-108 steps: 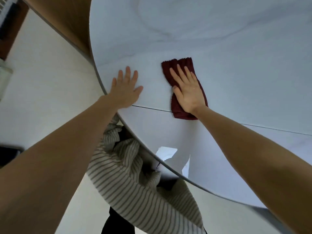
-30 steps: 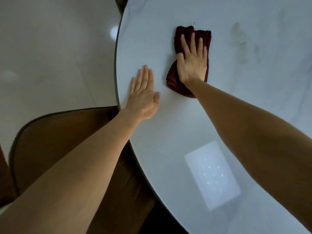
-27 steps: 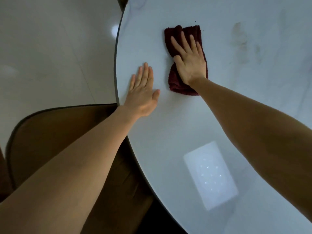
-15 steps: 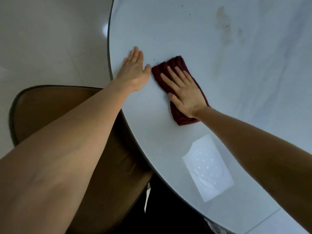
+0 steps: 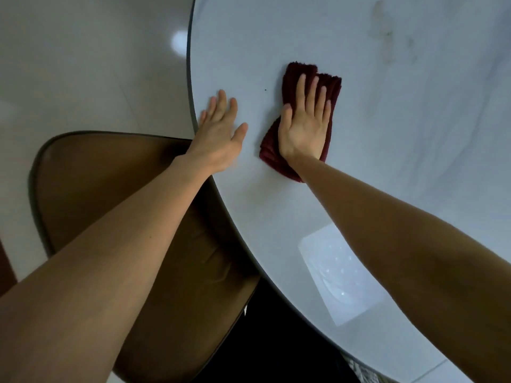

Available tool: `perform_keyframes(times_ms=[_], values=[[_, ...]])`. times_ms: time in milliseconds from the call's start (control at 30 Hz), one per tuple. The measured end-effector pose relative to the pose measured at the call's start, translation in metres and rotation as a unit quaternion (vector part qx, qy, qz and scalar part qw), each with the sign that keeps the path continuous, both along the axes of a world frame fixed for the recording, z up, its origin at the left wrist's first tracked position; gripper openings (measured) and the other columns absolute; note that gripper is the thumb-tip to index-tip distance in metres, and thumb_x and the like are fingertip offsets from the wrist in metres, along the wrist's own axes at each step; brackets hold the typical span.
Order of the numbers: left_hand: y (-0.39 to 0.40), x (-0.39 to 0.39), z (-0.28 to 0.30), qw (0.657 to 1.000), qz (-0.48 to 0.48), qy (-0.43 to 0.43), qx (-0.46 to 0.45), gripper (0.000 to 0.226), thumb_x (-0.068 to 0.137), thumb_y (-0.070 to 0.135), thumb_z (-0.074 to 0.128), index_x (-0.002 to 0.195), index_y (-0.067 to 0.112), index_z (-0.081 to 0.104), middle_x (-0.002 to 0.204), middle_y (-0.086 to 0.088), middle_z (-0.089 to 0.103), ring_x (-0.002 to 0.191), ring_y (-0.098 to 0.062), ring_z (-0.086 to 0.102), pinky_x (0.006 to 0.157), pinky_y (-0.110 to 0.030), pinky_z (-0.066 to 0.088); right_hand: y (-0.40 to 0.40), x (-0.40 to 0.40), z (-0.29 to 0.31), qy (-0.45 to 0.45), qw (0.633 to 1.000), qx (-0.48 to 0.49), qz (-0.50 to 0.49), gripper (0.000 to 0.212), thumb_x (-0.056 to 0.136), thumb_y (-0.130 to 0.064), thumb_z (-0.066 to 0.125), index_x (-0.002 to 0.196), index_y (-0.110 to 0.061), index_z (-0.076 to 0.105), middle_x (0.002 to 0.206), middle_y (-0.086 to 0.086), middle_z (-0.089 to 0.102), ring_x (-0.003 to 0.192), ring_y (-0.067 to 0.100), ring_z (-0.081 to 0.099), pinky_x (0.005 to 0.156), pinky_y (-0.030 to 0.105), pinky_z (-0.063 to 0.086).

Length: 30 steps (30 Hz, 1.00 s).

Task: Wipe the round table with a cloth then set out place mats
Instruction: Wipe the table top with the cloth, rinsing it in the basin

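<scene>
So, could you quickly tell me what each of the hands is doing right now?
Left hand: open, resting flat on the table near its edge, holding nothing.
Right hand: open, fingers straight, pressing the dark red cloth onto the table.

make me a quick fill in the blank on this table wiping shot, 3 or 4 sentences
1. The right hand presses flat on a dark red ____.
2. The left hand rests flat near the table's ____.
3. Tucked beside the table, under the left arm, stands a brown ____.
4. Faint smudges mark the tabletop ____ the cloth, farther from the person.

Missing words: cloth; edge; chair; beyond
</scene>
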<state>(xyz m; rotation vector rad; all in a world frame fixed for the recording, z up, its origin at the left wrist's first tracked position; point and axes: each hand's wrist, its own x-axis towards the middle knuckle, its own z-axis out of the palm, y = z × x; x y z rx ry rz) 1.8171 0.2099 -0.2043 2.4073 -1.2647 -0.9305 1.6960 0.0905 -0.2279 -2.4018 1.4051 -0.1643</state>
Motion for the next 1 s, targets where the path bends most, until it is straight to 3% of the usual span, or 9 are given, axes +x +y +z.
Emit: perform_keyframes(times_ms=[67,200,367,500,633,833,933,1000], values=[[0.001,0.001,-0.001,1.0,-0.006,0.002,-0.017,0.06,0.105,0.037,0.025,0.154,0.015,-0.002,0.159,-0.005,-0.018,0.146,-0.017,-0.019,0.117,-0.033,-0.012,-0.019,0.034,0.006,-0.036,0.998,0.007,0.046,0.058,0.1,-0.029,0.021,0.155,-0.017,0.009,0.162,0.009,0.006,0.15,0.024,0.003,0.122,0.035,-0.001],[0.002,0.005,-0.007,1.0,-0.011,-0.005,-0.022,0.061,0.105,0.036,0.024,0.153,0.013,-0.006,0.159,-0.007,-0.02,0.145,-0.019,-0.02,0.116,-0.034,-0.012,-0.044,0.081,0.001,-0.024,0.967,0.004,0.254,0.056,0.098,-0.029,0.02,0.153,-0.023,0.022,0.161,0.004,0.015,0.15,0.023,0.007,0.121,0.033,0.001],[0.008,0.009,-0.008,0.999,0.0,-0.03,-0.035,0.062,0.105,0.033,0.027,0.153,0.009,-0.005,0.16,-0.007,-0.016,0.147,-0.017,-0.016,0.12,-0.033,-0.008,-0.053,0.081,-0.004,0.019,0.93,-0.004,0.367,0.061,0.094,-0.035,0.016,0.154,-0.025,0.021,0.162,0.004,0.012,0.15,0.024,0.006,0.121,0.035,0.0],[0.021,0.001,-0.009,0.99,0.05,-0.129,0.013,0.067,0.104,0.037,0.027,0.152,0.005,-0.006,0.159,-0.012,-0.016,0.147,-0.022,-0.015,0.121,-0.036,-0.003,-0.05,0.059,0.001,0.038,0.905,0.005,0.424,0.064,0.091,-0.039,0.012,0.154,-0.028,0.018,0.162,0.001,0.009,0.15,0.022,0.003,0.12,0.034,-0.004],[0.037,-0.016,-0.007,0.99,0.035,-0.13,0.04,0.066,0.104,0.035,0.029,0.153,0.009,-0.006,0.159,-0.01,-0.016,0.147,-0.024,-0.016,0.12,-0.036,-0.003,-0.021,0.007,0.001,-0.022,0.914,0.124,0.385,0.058,0.091,-0.029,0.02,0.147,-0.031,0.037,0.16,-0.006,0.02,0.149,0.015,0.006,0.119,0.028,-0.004],[0.057,-0.051,0.014,0.989,-0.026,-0.111,0.096,0.069,0.103,0.034,0.035,0.153,0.009,-0.005,0.159,-0.015,-0.014,0.147,-0.029,-0.012,0.121,-0.039,0.001,0.043,-0.086,0.012,-0.107,0.924,0.276,0.243,0.053,0.089,-0.021,0.024,0.121,-0.028,0.066,0.149,-0.009,0.041,0.141,-0.001,0.02,0.116,0.013,0.003],[0.065,-0.068,0.012,0.987,-0.038,-0.088,0.13,0.072,0.102,0.034,0.038,0.153,0.008,-0.007,0.158,-0.016,-0.017,0.147,-0.031,-0.013,0.121,-0.041,0.002,0.063,-0.115,0.015,-0.098,0.921,0.349,0.145,0.048,0.092,-0.029,0.027,0.094,-0.05,0.07,0.145,-0.011,0.048,0.14,0.002,0.028,0.119,0.026,0.01],[0.082,-0.085,0.014,0.983,-0.067,-0.079,0.152,0.073,0.102,0.033,0.04,0.153,0.008,-0.005,0.159,-0.016,-0.016,0.147,-0.033,-0.011,0.121,-0.043,0.005,0.09,-0.144,0.025,-0.113,0.92,0.371,0.058,0.043,0.095,-0.027,0.033,0.081,-0.04,0.073,0.126,-0.007,0.064,0.126,0.007,0.044,0.112,0.026,0.023]])
